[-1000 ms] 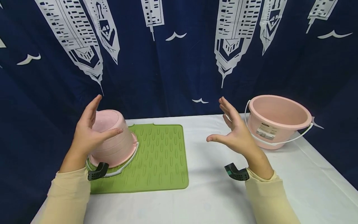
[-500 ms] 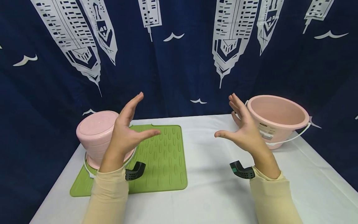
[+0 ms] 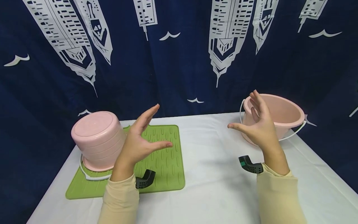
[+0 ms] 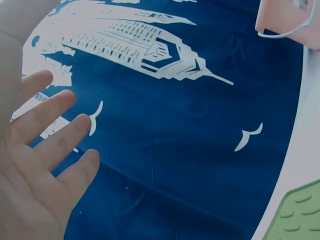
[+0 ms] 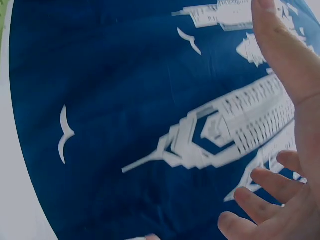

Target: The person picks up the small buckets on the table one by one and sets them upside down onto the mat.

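My left hand [image 3: 138, 144] is raised over the green mat, thumb and fingers spread wide, holding nothing. Behind and left of it, an upside-down pink bucket [image 3: 96, 137] rests on the green ribbed mat [image 3: 165, 161], its white handle lying round the rim. My right hand [image 3: 258, 124] is held up with thumb and fingers apart and nothing in its grasp. It overlaps a second pink bucket [image 3: 285, 112] in the head view; that bucket stands upright, mouth up, with its white handle hanging down. Both wrist views show spread fingers and bare palms.
A white cloth covers the table [image 3: 209, 186]. Behind it hangs a dark blue curtain [image 3: 179, 68] printed with white buildings and birds. Black wrist cameras sit on both cuffs, such as the right wrist camera [image 3: 250, 165].
My left hand has moved right, away from in front of the upside-down bucket. The right hand has drifted right, now in front of the upright bucket. Both buckets stay on the table; the view has shifted slightly.
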{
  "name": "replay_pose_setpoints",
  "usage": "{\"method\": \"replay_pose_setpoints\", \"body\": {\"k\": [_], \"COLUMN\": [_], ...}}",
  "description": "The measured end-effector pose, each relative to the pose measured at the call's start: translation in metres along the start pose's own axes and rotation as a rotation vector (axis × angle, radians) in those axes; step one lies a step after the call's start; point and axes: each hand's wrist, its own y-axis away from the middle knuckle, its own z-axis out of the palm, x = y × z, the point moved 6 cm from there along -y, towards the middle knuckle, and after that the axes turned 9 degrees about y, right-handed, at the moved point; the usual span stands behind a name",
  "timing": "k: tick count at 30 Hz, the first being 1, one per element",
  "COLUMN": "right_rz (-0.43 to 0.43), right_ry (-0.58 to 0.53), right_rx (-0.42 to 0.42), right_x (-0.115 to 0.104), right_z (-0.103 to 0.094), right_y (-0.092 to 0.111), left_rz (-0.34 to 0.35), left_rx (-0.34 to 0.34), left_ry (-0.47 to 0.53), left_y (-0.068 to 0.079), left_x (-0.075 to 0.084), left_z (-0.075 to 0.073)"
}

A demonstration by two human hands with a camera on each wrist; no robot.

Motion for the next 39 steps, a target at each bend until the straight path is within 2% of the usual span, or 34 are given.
{"method": "replay_pose_setpoints", "body": {"k": [9, 13, 19, 23, 27, 32, 36, 39], "right_rz": [0.139, 0.225, 0.468, 0.508, 0.543, 0.611, 0.638, 0.673], "right_ry": [0.185, 0.244, 0.295, 0.319, 0.275, 0.147, 0.081, 0.079], "right_rx": [0.115, 0.178, 0.356, 0.439, 0.458, 0.429, 0.422, 0.420], "right_x": [0.033, 0.049, 0.075, 0.092, 0.111, 0.132, 0.139, 0.140], "right_z": [-0.032, -0.045, -0.070, -0.076, -0.074, -0.066, -0.061, -0.060], "right_y": [0.004, 0.009, 0.022, 0.029, 0.035, 0.038, 0.038, 0.039], "left_rz": [0.028, -0.008, -0.067, -0.088, -0.097, -0.111, -0.124, -0.128], "left_rx": [-0.103, -0.148, -0.176, -0.196, -0.214, -0.223, -0.231, -0.236], "left_ry": [-0.038, -0.011, 0.010, 0.000, -0.028, -0.047, -0.060, -0.070], "left_y": [-0.001, 0.000, 0.002, 0.003, 0.003, 0.003, 0.003, 0.004], "left_x": [0.006, 0.005, 0.001, -0.002, -0.005, -0.008, -0.009, -0.010], "left_z": [0.011, 0.016, 0.019, 0.020, 0.022, 0.022, 0.023, 0.024]}}
